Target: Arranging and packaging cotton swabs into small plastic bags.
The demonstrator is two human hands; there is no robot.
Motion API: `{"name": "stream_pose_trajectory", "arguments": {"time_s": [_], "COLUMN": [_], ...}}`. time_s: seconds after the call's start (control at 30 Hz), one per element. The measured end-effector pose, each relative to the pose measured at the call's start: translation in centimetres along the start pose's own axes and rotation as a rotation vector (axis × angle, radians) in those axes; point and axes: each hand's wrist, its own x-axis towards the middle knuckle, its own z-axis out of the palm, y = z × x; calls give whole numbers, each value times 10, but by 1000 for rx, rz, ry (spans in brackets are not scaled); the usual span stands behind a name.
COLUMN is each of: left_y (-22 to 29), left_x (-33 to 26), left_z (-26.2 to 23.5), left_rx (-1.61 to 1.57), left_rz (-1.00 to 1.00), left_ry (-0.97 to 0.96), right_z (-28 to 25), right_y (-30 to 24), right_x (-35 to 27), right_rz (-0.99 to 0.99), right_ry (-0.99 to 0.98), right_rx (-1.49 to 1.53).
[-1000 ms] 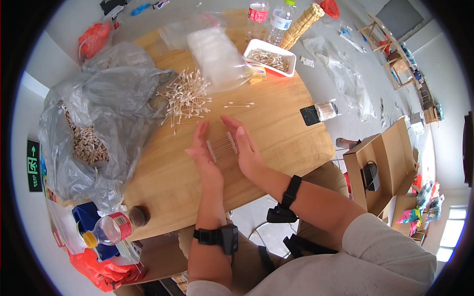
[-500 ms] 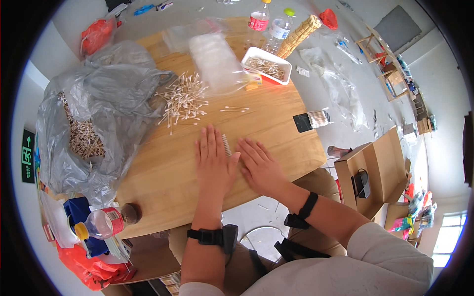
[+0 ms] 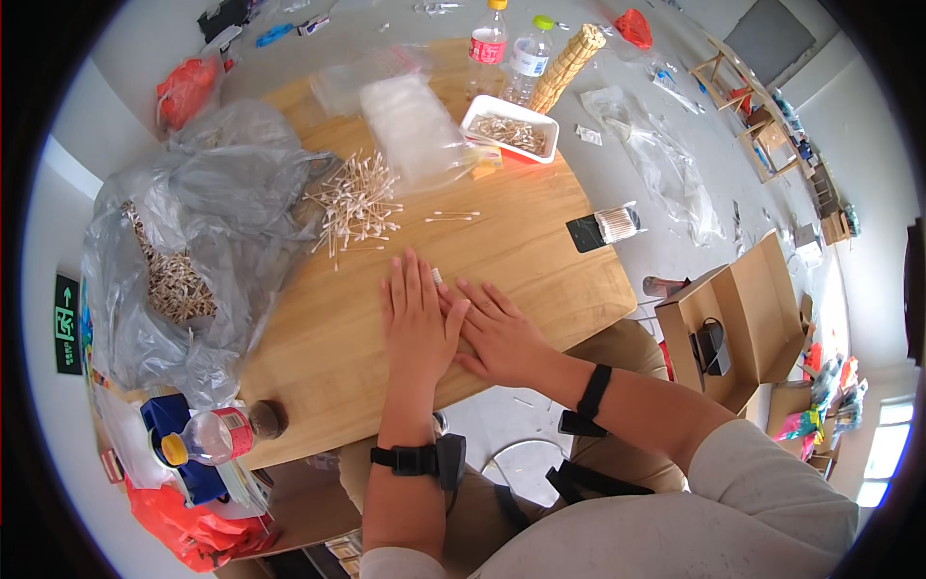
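My left hand (image 3: 415,323) lies palm down on the wooden table (image 3: 540,251), fingers stretched out. Beside it my right hand (image 3: 500,336) is also flat, its fingers spread and slanting toward the left one. A short row of cotton swabs (image 3: 437,277) shows in the narrow gap between the hands; most of it is covered by them. Farther off is a loose pile of cotton swabs (image 3: 355,201), with a few single cotton swabs (image 3: 451,216) to its right.
A grey plastic bag (image 3: 227,174) of swabs fills the left side. Clear bags (image 3: 410,125), a white tray (image 3: 548,143) of swabs and bottles (image 3: 487,48) stand at the back. Swabs on a black pad (image 3: 585,234) lie at the right edge; a bottle (image 3: 207,436) rests near left.
My right hand has moved left, up against my left hand. More of the swab row between them is now covered. The view has shifted slightly.
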Motion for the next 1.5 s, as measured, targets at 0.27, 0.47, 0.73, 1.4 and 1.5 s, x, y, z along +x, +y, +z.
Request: {"name": "stream_pose_trajectory", "arguments": {"time_s": [0.27,0.47,0.73,1.4,1.5], "left_y": [-1,-7,-7,102,139], "left_x": [-2,-1,-5,22,34], "left_z": [1,0,11,49,58], "left_rx": [84,79,16,146,155], "left_rz": [44,108,97,117,139], "left_ry": [27,-11,-14,-129,-135], "right_z": [0,4,3,-18,-20], "right_y": [-2,0,5,216,218], "right_x": [0,-1,-10,-109,-93], "right_rz": [3,28,-22,1177,995], "right_ry": [47,76,160,1132,1074], "right_rx": [15,48,169,1725,1942]}}
